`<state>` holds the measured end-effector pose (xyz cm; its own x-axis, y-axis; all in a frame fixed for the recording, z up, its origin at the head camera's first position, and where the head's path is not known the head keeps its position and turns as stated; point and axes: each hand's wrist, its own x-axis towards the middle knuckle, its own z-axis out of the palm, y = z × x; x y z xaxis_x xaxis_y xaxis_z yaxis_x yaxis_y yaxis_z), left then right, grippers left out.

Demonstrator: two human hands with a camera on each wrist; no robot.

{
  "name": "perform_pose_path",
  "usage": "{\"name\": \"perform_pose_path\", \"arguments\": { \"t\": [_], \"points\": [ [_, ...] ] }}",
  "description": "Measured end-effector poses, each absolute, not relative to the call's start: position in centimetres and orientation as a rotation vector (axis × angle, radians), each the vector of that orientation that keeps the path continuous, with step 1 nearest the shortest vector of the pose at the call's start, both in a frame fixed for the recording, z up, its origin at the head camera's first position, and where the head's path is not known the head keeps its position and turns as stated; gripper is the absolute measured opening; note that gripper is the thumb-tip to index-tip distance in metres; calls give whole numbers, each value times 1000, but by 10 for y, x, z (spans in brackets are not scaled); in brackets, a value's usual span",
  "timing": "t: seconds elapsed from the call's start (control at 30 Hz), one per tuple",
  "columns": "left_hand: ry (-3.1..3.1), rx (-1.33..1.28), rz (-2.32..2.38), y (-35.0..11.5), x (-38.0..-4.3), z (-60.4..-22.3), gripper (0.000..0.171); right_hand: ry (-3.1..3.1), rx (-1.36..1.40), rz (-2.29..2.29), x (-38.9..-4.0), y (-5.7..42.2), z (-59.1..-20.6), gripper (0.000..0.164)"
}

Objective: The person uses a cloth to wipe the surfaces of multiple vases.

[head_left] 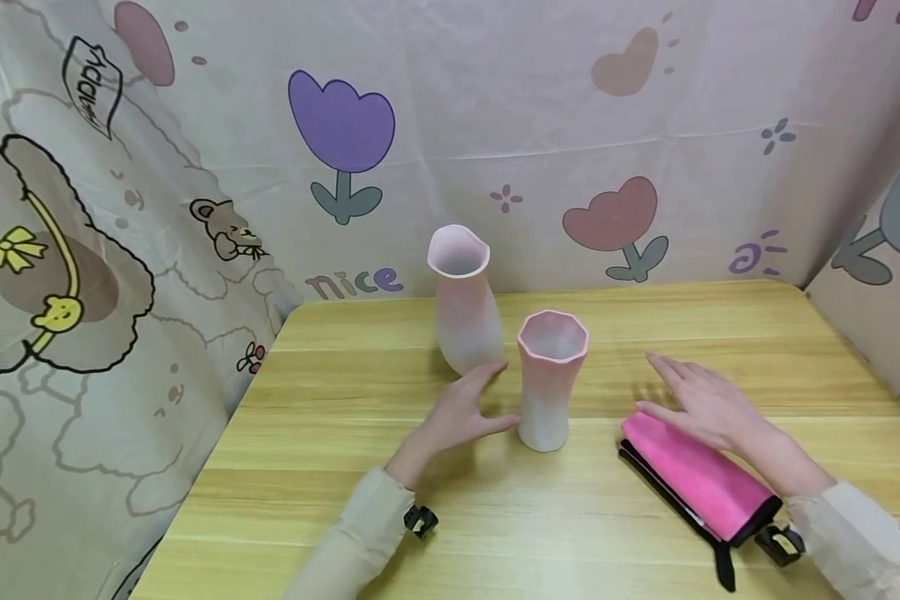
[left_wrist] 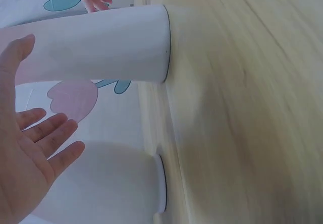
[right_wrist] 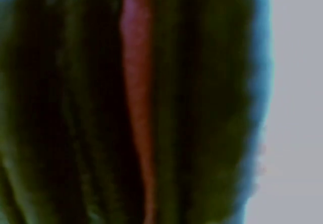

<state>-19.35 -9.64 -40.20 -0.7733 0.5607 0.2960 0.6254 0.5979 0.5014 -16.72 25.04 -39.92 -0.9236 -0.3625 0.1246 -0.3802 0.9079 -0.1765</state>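
Note:
A short vase [head_left: 546, 404] with a faceted pink rim, fading to white at its base, stands upright on the table. Behind it to the left is a taller pink-and-white vase [head_left: 468, 321] with a wavy rim. My left hand [head_left: 453, 414] is spread beside both, thumb close to the short vase's lower side and fingers near the tall vase's base. In the left wrist view, those fingers [left_wrist: 55, 133] are loosely extended and grip nothing. My right hand [head_left: 708, 408] has its fingers extended over the far end of a bright pink pouch [head_left: 697, 479] with black edging and a black tab.
The wooden table [head_left: 292, 442] reaches back to a hanging patterned cloth [head_left: 450, 100], which also lines both sides. A black wrist device [head_left: 421, 522] sits by the left cuff and another [head_left: 782, 544] by the right. The right wrist view is dark and blurred.

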Motion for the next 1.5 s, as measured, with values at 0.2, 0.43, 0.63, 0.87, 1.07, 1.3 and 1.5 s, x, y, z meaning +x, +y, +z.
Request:
{"name": "perform_pose_path", "arguments": {
  "t": [0.2, 0.43, 0.63, 0.87, 1.07, 1.3, 1.5],
  "points": [
    [-2737, -980, -1029, -88, -196, -402, 81, -2990, 552, 425, -162, 245, -396, 77],
    [-2697, -950, -1245, -80, -198, -400, 84, -3075, 466, 540, -154, 233, -396, 85],
    [-2625, -991, -1366, -74, -200, -403, 82, -3151, 350, 600, -146, 225, -400, 91],
    [-2615, -967, -1413, -69, -200, -404, 76, -3181, 208, 657, -139, 217, -410, 91],
    [-2620, -961, -1408, -64, -200, -404, 72, -3165, 187, 546, -135, 211, -420, 93],
    [-2606, -953, -1431, -60, -199, -404, 69, -3062, 262, 437, -133, 207, -429, 82],
    [-2595, -945, -1441, -59, -199, -406, 65, -2999, 290, 385, -133, 203, -432, 68]
  ]
}}
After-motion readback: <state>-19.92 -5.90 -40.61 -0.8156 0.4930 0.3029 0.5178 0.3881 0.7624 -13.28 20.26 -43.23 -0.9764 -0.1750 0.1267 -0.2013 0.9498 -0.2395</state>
